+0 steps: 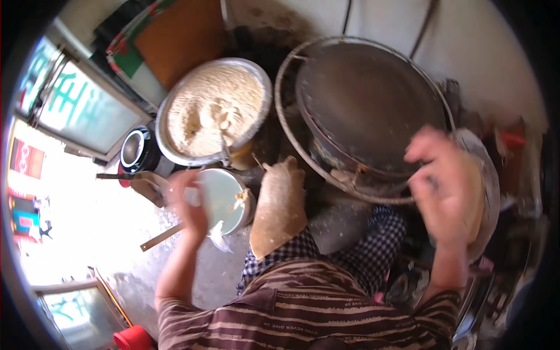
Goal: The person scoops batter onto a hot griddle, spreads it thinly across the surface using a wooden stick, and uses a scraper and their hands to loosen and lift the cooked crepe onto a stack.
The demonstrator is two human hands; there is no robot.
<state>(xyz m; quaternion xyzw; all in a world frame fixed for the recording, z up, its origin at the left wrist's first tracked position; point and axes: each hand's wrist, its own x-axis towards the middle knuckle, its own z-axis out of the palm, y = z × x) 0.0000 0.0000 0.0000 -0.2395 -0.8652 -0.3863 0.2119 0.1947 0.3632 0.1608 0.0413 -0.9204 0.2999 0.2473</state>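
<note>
My left hand [189, 204] is raised beside a white bucket [248, 213] of cloudy liquid, its fingers smeared by motion. Behind its wrist runs a flat wooden stick [160, 238], and a tan blade-like tool [150, 186] with a dark handle reaches close to the fingers; whether the hand grips either is unclear. My right hand [440, 184] hovers at the right edge of a round dark griddle [373, 105]. Its fingers are bent and apart, with nothing seen between them. Beyond the bucket, a metal basin [267, 93] holds thick pale batter [219, 87] with a utensil standing in it.
A tan pad [280, 201] lies over my left thigh. Under my right hand is a round tray [489, 198] with a pale flat layer. A dark pot [140, 149] stands left of the basin; a red container [133, 337] sits at the lower left. Glass doors [87, 111] line the left side.
</note>
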